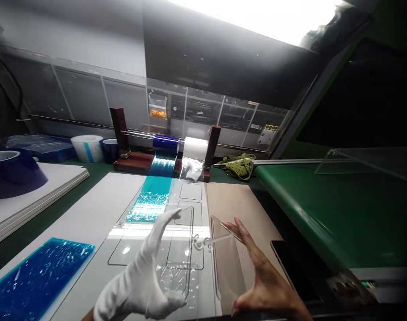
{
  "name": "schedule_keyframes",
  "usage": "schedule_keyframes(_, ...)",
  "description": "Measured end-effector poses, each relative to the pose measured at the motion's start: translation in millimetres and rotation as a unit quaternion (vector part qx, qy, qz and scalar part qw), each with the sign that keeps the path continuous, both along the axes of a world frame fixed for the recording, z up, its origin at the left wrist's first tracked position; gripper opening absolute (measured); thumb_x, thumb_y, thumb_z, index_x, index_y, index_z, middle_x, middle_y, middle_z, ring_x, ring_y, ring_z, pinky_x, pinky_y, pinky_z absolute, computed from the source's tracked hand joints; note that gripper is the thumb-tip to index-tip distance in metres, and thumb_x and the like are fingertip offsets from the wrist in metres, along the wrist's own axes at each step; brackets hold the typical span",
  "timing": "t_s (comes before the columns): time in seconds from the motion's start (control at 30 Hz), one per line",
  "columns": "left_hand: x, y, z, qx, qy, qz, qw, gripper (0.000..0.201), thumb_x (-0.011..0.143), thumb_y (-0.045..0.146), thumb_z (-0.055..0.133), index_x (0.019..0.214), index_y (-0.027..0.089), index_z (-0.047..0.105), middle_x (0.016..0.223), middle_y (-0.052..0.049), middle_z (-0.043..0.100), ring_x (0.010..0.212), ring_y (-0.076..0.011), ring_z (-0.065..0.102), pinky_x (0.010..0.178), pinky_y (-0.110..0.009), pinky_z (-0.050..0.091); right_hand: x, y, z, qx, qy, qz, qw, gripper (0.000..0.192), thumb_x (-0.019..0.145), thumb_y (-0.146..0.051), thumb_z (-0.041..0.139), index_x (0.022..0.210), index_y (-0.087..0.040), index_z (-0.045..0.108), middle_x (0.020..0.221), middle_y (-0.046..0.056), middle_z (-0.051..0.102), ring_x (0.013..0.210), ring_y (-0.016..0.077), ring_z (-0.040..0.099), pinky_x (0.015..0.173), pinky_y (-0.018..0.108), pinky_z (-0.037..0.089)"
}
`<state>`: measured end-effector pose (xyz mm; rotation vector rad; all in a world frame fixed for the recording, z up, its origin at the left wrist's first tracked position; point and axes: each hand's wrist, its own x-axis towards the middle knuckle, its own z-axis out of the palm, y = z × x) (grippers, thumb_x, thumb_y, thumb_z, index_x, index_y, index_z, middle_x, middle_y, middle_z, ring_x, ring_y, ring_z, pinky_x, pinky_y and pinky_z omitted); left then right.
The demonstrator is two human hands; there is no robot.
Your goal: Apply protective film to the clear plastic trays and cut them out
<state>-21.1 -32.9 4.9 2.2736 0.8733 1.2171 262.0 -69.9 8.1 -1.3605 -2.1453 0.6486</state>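
Note:
My left hand (pixel 139 272), in a white glove, grips a clear rectangular panel (pixel 176 249) by its top and bottom edges, standing it nearly upright. Bare, my right hand (pixel 262 276) holds a second clear panel (pixel 225 267) between thumb and fingers, facing the first with a gap between them. A small translucent hooked piece (pixel 206 242) shows in that gap; what supports it I cannot tell. Below the panels lies a pale sheet with rounded rectangular outlines (pixel 123 249). A strip of turquoise film (pixel 153 196) runs onto it from a blue roll (pixel 165 143).
A dark wooden stand (pixel 133 161) carries the blue roll and a white roll (pixel 196 148). On the left are blue film sheets (pixel 43 281), a large blue tape roll (pixel 16 174) and stacked white boards (pixel 69 183). A green conveyor belt (pixel 340 205) and a black phone-like slab (pixel 292 267) are right.

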Motion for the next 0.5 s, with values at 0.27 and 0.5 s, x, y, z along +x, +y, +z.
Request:
schedule_keyframes(0.27,-19,17,12.4,-0.037,0.175,0.009,0.984,0.113,0.060,0.056,0.067,0.149,0.024,0.005,0.145,-0.019,0.028,0.132,-0.0403,0.033,0.104,-0.064,0.035,15,2,10.9,0.087,-0.129,-0.025,0.988,0.133,0.059,-0.050,0.082,0.152,-0.020,-0.009,0.149,0.018,0.038,0.140,0.0401,0.029,0.110,0.068,0.021)
schedule_keyframes(0.5,6,25,47.3,0.044,0.403,0.159,0.900,0.087,0.048,0.011,0.060,0.134,0.010,0.046,0.132,-0.022,0.048,0.123,-0.0450,0.042,0.103,-0.063,0.033,-35,9,60.6,0.318,-0.328,-0.026,0.889,0.110,0.068,-0.036,0.071,0.154,-0.013,0.007,0.135,0.017,0.053,0.123,0.0418,0.046,0.111,0.072,0.000)
